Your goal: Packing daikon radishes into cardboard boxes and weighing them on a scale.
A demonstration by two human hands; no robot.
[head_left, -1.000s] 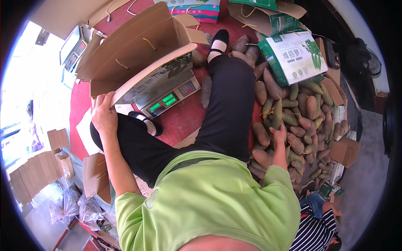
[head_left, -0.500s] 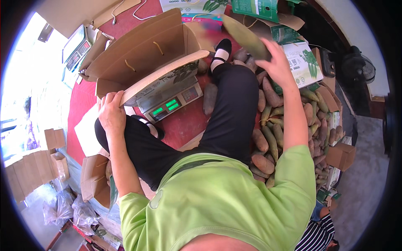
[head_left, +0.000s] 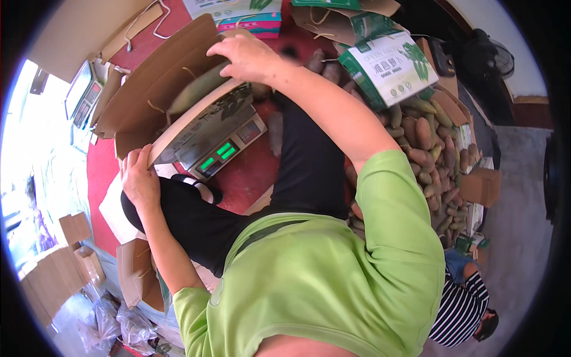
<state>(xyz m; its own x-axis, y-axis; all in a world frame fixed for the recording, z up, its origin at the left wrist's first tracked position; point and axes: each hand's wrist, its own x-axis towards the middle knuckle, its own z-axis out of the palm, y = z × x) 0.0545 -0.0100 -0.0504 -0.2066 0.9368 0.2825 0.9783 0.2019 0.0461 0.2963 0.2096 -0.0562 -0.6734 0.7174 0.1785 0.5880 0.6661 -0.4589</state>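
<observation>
While the left grip [head_left: 141, 179] holds a carton [head_left: 156, 77], a box [head_left: 399, 90] bears lettering [head_left: 389, 59].

- Head view, looking down: L hand [head_left: 140, 178] grips near edge of open cardboard box [head_left: 146, 89] at its L corner.
- R hand [head_left: 250, 58] over box's R end, fingers spread, by upper tip of long green veg [head_left: 199, 92] slanting inside; contact unclear.
- Scale [head_left: 229, 152] w/ lit green display under box.
- R side: veg pile [head_left: 431, 143], green/white carton [head_left: 389, 68] on top.
- Lower R: co-worker [head_left: 461, 309], striped top.
</observation>
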